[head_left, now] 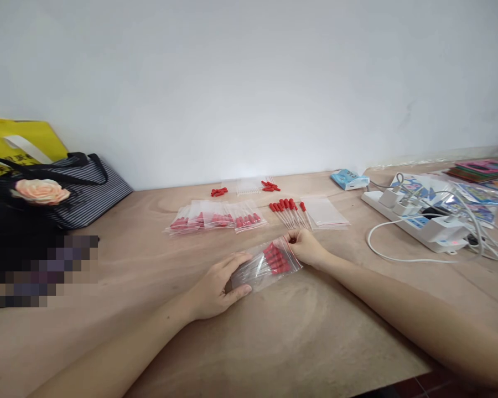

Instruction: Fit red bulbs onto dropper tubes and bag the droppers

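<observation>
A clear zip bag (255,273) with several red-bulbed droppers (276,260) inside lies low over the table between my hands. My left hand (218,284) holds its left end, thumb at the near edge and fingers along the far edge. The zip end is pinched at its far corner by my right hand (306,247), whose fingertips are partly hidden. Just beyond the right hand, loose droppers (288,209) are fanned out with their red bulbs pointing away. Beside them lies a stack of flat zip bags (326,212). Filled zip bags (216,215) overlap farther back on the left.
Loose red bulbs (270,186) and glass tubes (249,187) lie near the wall. To the right are a power strip (415,224) with chargers and looping white cables, plus a blue packet (349,179). A striped bag (95,190) and a yellow bag (33,132) stand left.
</observation>
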